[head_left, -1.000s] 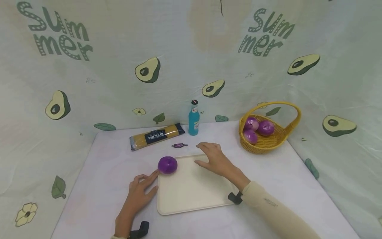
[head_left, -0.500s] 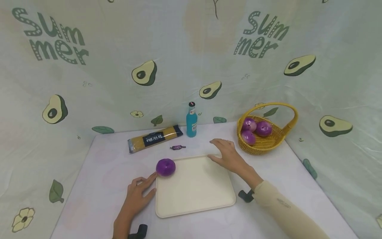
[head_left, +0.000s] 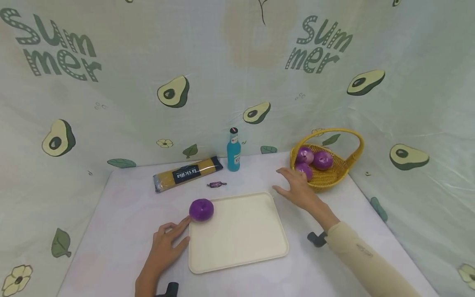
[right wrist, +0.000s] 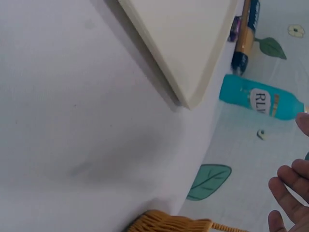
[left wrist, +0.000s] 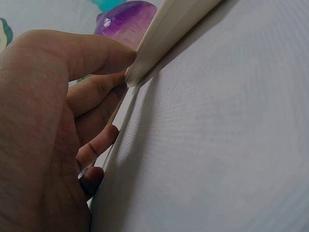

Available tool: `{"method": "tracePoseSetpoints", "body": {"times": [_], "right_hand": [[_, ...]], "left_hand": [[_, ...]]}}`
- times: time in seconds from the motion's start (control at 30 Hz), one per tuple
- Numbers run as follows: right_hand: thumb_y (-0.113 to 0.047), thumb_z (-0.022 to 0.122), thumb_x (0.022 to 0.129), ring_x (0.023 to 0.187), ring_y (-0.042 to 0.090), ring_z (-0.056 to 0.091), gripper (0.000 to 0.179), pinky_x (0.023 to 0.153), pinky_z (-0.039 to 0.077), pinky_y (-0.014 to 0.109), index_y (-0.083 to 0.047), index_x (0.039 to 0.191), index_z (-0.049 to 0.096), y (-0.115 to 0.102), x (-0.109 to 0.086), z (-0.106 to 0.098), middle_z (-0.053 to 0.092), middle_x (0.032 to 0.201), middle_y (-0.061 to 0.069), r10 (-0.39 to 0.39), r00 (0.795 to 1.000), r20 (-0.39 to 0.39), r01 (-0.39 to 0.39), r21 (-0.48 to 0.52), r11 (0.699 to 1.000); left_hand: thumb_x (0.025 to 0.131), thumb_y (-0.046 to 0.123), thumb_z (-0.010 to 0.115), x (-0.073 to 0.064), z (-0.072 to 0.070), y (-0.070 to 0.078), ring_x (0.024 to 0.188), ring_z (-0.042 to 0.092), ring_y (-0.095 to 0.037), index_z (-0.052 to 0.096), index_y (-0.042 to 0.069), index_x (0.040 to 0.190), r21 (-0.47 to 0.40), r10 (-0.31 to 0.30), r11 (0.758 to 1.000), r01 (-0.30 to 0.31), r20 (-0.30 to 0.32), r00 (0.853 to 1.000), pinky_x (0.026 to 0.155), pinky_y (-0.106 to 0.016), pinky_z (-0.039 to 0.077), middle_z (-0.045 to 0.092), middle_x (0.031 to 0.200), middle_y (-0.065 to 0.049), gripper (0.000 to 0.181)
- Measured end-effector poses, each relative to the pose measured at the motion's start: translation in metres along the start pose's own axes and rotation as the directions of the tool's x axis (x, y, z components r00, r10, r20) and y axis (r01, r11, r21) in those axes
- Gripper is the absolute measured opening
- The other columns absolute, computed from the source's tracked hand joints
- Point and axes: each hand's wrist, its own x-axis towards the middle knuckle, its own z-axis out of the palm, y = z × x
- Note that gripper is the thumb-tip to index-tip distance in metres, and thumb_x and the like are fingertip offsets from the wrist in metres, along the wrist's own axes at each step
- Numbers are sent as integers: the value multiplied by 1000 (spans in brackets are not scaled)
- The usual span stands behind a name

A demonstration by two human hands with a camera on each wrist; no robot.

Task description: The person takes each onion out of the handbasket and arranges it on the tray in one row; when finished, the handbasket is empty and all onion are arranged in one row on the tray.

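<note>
On the upper left corner of a cream tray (head_left: 237,231) sits a purple onion (head_left: 201,210). My left hand (head_left: 165,246) is at the tray's left edge, index fingertip just below the onion and thumb lower along the side. The left wrist view shows the thumb (left wrist: 104,53) against the tray's rim (left wrist: 154,43). My right hand (head_left: 298,187), holding nothing, reaches over the table right of the tray, thumb and fingers spread apart. Just beyond it stands a yellow wicker basket (head_left: 328,181) with three purple onions (head_left: 323,160) inside; the hand overlaps its front left side.
A blue bottle (head_left: 233,152) stands upright at the back of the table. Left of it lies a pack of spaghetti (head_left: 187,173), and a small purple wrapped candy (head_left: 216,184) is in front. A patterned cloth (head_left: 208,53) hangs behind.
My right hand has moved from over the tray rightward to the basket's front left. The left hand stays at the tray's edge. The whole head view has shifted slightly.
</note>
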Motion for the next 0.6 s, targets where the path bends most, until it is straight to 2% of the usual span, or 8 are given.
{"method": "tracePoseSetpoints", "body": {"times": [0.17, 0.3, 0.6], "right_hand": [[-29, 76, 90, 127, 39, 49, 55, 100, 29, 56, -1, 133, 56, 21, -1, -9, 58, 135, 19, 29, 999, -23, -30, -20, 999], [-25, 77, 89, 127, 39, 47, 53, 100, 28, 56, 1, 130, 57, 35, 1, -19, 57, 133, 21, 58, 997, -53, -60, -31, 998], [-25, 74, 92, 130, 43, 44, 53, 101, 27, 60, 4, 133, 56, 59, 5, -31, 57, 134, 25, 105, 994, -32, -107, -75, 991]], "left_hand": [[93, 35, 70, 0, 2, -1, 121, 43, -27, 52, 34, 146, -5, 2, 1000, -2, 7, 1000, 95, -55, 28, 54, 144, 14, 57], [92, 33, 71, -2, 4, -1, 119, 44, -26, 53, 32, 146, 1, 32, 999, -32, -8, 999, 94, -54, 28, 55, 144, 12, 57], [93, 31, 70, 0, 0, 1, 118, 44, -27, 52, 29, 147, 13, 54, 998, -54, -12, 998, 91, -52, 27, 55, 145, 9, 57]]}}
